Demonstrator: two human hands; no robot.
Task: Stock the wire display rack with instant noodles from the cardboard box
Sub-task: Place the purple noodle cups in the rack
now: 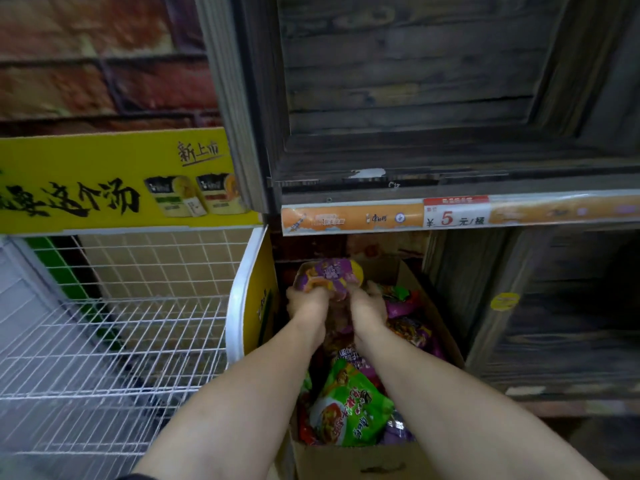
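Note:
Both hands reach into the open cardboard box (pixel 433 306) on the floor and hold one purple noodle packet (pixel 329 273) lifted above the pile. My left hand (pixel 306 303) grips its lower left part, my right hand (pixel 367 304) its lower right. Below lie more packets: a green one (pixel 349 407) near the front, purple ones (pixel 405 306) along the right side. The white wire display rack (pixel 114 341) stands left of the box, and its visible shelf holds nothing.
A yellow sign (pixel 114 181) with printed noodle cups tops the rack, and a yellow side panel (pixel 256 296) faces the box. Dark wooden shelving (pixel 433 81) rises behind and to the right. An orange price strip (pixel 457 216) runs above the box.

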